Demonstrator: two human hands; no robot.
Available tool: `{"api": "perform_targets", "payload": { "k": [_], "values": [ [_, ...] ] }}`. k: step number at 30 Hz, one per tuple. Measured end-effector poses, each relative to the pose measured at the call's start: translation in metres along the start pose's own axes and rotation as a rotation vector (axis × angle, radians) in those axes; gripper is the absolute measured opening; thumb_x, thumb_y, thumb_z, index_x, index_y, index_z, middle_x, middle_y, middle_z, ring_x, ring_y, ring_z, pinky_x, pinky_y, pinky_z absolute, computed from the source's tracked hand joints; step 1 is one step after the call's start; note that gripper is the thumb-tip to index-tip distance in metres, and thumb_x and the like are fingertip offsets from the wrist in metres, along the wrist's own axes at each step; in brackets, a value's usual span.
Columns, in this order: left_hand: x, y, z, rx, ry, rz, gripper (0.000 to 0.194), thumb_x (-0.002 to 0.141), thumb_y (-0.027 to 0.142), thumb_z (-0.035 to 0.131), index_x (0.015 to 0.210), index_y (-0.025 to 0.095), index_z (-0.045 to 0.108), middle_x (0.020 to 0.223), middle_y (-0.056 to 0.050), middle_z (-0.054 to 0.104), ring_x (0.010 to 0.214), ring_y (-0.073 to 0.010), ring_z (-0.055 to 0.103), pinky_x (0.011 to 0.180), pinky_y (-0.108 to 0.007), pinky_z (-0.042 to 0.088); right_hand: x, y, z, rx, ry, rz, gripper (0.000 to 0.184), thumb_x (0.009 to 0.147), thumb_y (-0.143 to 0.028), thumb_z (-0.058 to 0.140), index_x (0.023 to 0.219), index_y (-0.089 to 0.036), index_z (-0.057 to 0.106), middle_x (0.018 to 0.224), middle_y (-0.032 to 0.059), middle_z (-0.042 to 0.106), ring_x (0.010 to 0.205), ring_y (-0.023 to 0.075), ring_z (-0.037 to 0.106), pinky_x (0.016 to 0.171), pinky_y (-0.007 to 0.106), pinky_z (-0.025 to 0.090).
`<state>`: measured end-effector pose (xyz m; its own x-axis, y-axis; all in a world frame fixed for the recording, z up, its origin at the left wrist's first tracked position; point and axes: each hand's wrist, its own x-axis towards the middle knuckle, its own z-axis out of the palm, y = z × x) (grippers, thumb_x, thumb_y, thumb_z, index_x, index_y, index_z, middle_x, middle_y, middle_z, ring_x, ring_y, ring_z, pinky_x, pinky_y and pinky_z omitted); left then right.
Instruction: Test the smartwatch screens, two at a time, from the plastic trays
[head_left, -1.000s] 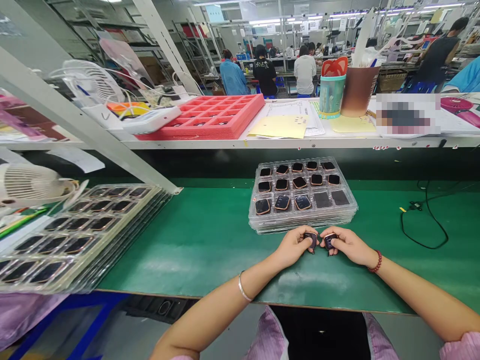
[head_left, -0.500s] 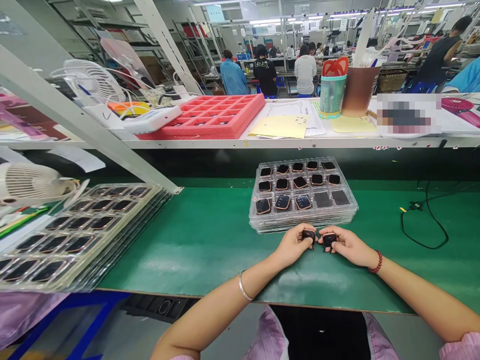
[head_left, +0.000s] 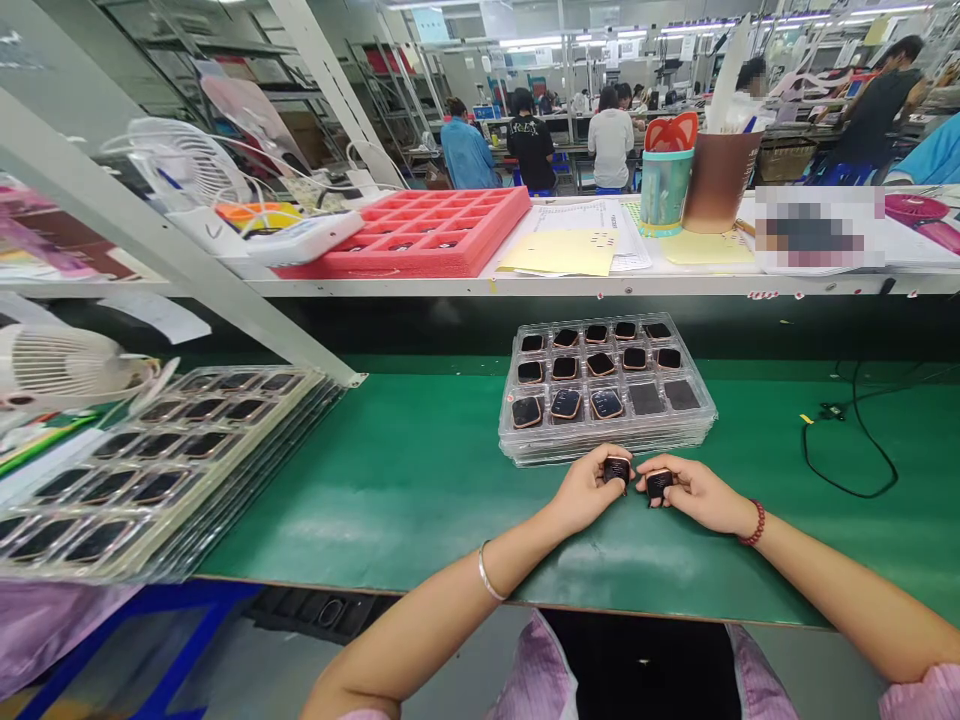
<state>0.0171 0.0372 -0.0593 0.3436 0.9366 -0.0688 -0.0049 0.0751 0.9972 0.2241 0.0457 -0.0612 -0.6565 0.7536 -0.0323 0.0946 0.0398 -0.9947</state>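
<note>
And here you are at the green worktop [head_left: 420,500], both forearms reaching in over its near edge, both hands busy. Your left hand [head_left: 585,490] has its thumb and fingers closed on a small dark watch [head_left: 616,468], the face tipped up towards you. Over on the other side, your right hand [head_left: 697,492] pinches a second watch [head_left: 659,484], thumb across its near part. The two pieces sit side by side with a slim gap between them, just in front of the clear tray stack [head_left: 517,445]. Faint light marks show on both faces, too small to read.

Look at that top tray: five watches across the back row, five in the middle, three in the nearest row, and flat dark squares in its two right-hand compartments. Several pieces lie askew in their pockets.

Off to your left, a second pile of trays [head_left: 259,470] carries more dark-faced watches, with a white fan [head_left: 60,365] beside it. Well to your right, a black cable [head_left: 862,492] curls across the green surface. Up on the shelf [head_left: 540,287], a red foam tray [head_left: 390,265] lies next to yellow paper [head_left: 559,255], then a teal cup [head_left: 664,200] near a brown cup [head_left: 716,185]. Beyond, several co-workers [head_left: 469,150] work with their backs to you.
</note>
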Motion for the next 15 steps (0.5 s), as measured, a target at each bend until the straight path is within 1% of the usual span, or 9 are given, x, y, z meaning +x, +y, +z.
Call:
{"api": "perform_targets", "payload": {
  "k": [3,6,8,12,15],
  "values": [
    [0.0000,0.0001,-0.0004,0.036,0.010,-0.010,0.036,0.066,0.008,0.055,0.101,0.016,0.053,0.087,-0.004,0.062,0.082,-0.0146,0.058,0.074,-0.027,0.044,0.0000,0.0004,-0.0004,0.003,-0.006,0.006,0.034,0.082,-0.012,0.048,0.114,-0.020,0.053,0.103,0.0075,0.066,0.082,0.0156,0.064,0.075,0.032,0.053],
    [0.0007,-0.0014,-0.0003,0.002,-0.007,-0.010,0.032,0.068,0.010,0.053,0.100,0.016,0.053,0.083,-0.003,0.061,0.074,-0.0129,0.057,0.070,-0.027,0.045,0.0004,0.0019,-0.0012,0.009,0.009,0.017,0.034,0.082,-0.013,0.047,0.115,-0.019,0.053,0.102,0.0081,0.065,0.078,0.0154,0.065,0.071,0.032,0.053],
    [0.0012,-0.0024,0.0000,-0.027,-0.013,-0.009,0.032,0.068,0.008,0.052,0.098,0.016,0.053,0.080,-0.002,0.060,0.071,-0.0120,0.056,0.069,-0.027,0.045,0.0003,0.0017,-0.0010,0.023,0.014,0.009,0.036,0.079,-0.011,0.049,0.114,-0.020,0.053,0.103,0.0078,0.065,0.079,0.0156,0.064,0.074,0.033,0.053],
    [0.0009,-0.0015,0.0005,-0.022,0.003,-0.021,0.039,0.062,0.003,0.051,0.099,0.016,0.053,0.083,-0.002,0.061,0.076,-0.0124,0.057,0.071,-0.026,0.045,-0.0006,-0.0008,0.0000,0.019,-0.002,-0.021,0.040,0.076,-0.009,0.051,0.115,-0.021,0.053,0.105,0.0072,0.064,0.086,0.0160,0.063,0.082,0.035,0.051],
    [0.0001,0.0005,0.0006,-0.012,0.008,-0.021,0.036,0.065,0.006,0.055,0.099,0.016,0.053,0.084,-0.002,0.062,0.078,-0.0130,0.058,0.073,-0.026,0.044,-0.0004,-0.0001,-0.0001,0.003,0.002,-0.014,0.036,0.080,-0.011,0.049,0.115,-0.021,0.053,0.105,0.0075,0.065,0.083,0.0155,0.064,0.078,0.034,0.052]
  ]
}}
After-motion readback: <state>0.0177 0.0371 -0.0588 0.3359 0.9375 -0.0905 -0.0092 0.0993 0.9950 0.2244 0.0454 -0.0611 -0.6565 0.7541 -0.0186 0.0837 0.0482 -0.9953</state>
